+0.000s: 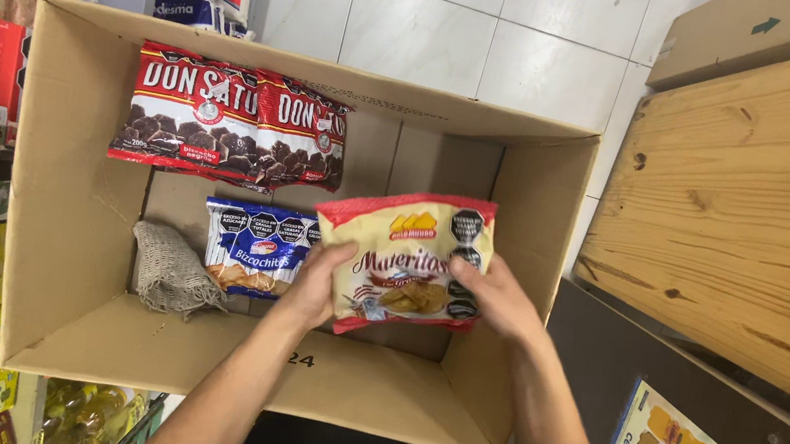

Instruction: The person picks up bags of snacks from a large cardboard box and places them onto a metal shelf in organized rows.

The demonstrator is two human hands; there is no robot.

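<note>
cream-and-red cookie bag (405,263) clasped at both edges by left hand (315,288) and right hand (496,300) above cardboard box (75,213), beside blue biscuit pack (257,245).

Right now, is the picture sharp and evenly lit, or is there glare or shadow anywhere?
Head view: sharp and evenly lit; faint sheen on the cream snack bag held by left hand and right hand; soft shadow inside the cardboard box; edges bend slightly from the wide lens.
</note>
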